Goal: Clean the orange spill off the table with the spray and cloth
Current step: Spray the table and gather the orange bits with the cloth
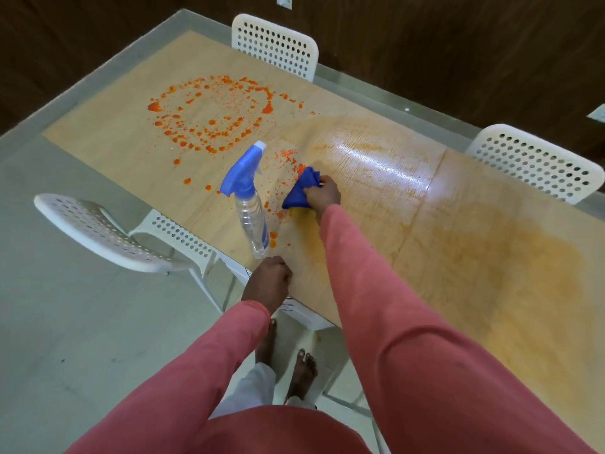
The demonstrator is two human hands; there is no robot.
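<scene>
Orange spill drops (209, 113) form rings on the far left part of the light wooden table (458, 257). Smaller orange specks lie near the cloth, and a smeared wet orange film (510, 257) covers the right half. My right hand (324, 193) presses a bunched blue cloth (302, 188) onto the table at the edge of the specks. A clear spray bottle (250, 204) with a blue trigger head stands upright just left of the cloth. My left hand (270, 283) rests at the table's near edge below the bottle, fingers curled, holding nothing.
Three white perforated chairs stand around the table: one at the left near side (108, 234), one at the far end (275, 44), one at the far right (537, 162). My bare feet (294, 368) stand on the grey floor by the table leg.
</scene>
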